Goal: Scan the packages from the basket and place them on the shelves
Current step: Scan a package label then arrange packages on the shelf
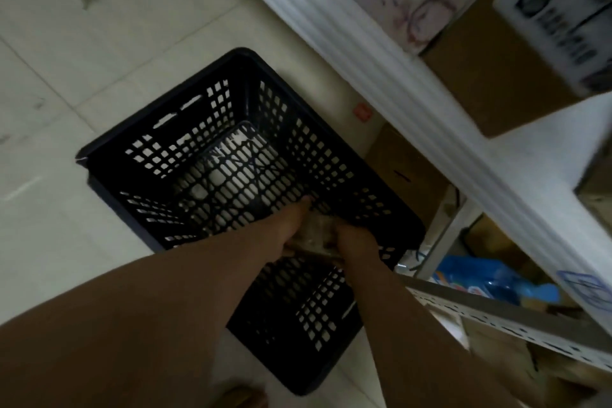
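Observation:
A black plastic lattice basket (159, 149) stands on the tiled floor below me. Both my arms reach down into it. My left hand (291, 225) and my right hand (356, 242) hold a small greyish plastic-wrapped package (314, 235) between them, near the basket's right wall. The package is mostly hidden by my fingers. The rest of the basket's bottom looks bare, with the floor showing through the holes.
A white metal shelf unit (381, 53) runs along the right, with cardboard boxes (490, 76) and labelled parcels on it. Lower shelves hold a blue packet (490, 278) and more boxes. A perforated shelf upright (496, 311) is close to my right forearm. Tiled floor lies to the left.

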Motion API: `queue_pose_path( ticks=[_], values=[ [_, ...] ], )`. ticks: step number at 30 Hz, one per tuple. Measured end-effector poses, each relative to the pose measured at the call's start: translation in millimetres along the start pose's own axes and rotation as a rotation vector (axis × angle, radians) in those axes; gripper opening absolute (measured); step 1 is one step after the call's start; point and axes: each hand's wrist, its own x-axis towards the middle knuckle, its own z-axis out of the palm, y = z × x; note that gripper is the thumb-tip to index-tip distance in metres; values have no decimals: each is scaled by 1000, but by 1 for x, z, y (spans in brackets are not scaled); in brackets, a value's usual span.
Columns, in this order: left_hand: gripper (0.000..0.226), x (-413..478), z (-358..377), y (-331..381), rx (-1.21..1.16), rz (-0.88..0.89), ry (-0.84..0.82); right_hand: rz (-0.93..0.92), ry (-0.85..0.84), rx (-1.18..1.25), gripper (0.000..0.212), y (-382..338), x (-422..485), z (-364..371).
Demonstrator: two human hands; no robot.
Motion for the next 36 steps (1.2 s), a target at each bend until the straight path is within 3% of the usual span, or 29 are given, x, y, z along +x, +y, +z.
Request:
queue_pose_path(
  ticks=[2,3,5,9,11,12,14,19,23,26,30,36],
  values=[
    [47,-37,-10,7,-42,-14,36,-4,18,152,42,-8,-33,4],
    [47,-61,-17,11,-73,-19,49,24,17,341,41,-10,-53,7],
    [52,-97,-26,14,-153,-27,56,24,66,426,40,-16,-105,6],
    [59,-188,-44,14,-142,-50,132,38,-132,532,39,-31,-200,-11],
    [36,-250,-44,19,-139,-86,93,35,-187,616,23,-41,-252,-31],
    [20,-277,-48,21,-124,-89,59,16,-238,596,21,-44,-278,-42],
    [10,-332,-54,27,-99,-81,29,-43,-326,535,28,-49,-329,-60],
    [55,-433,-73,32,-11,28,-76,-196,-435,419,23,-61,-433,-109],
    [55,-502,-83,38,177,127,-216,-326,-420,357,32,-69,-501,-131],
    [62,-557,-90,46,363,193,-318,-411,-330,453,31,-71,-549,-144],
    [76,-634,-98,61,493,256,-427,-561,-223,310,73,-73,-620,-162],
    [74,-748,-80,81,964,436,-525,-671,-225,49,98,-55,-713,-179]
  ],
)
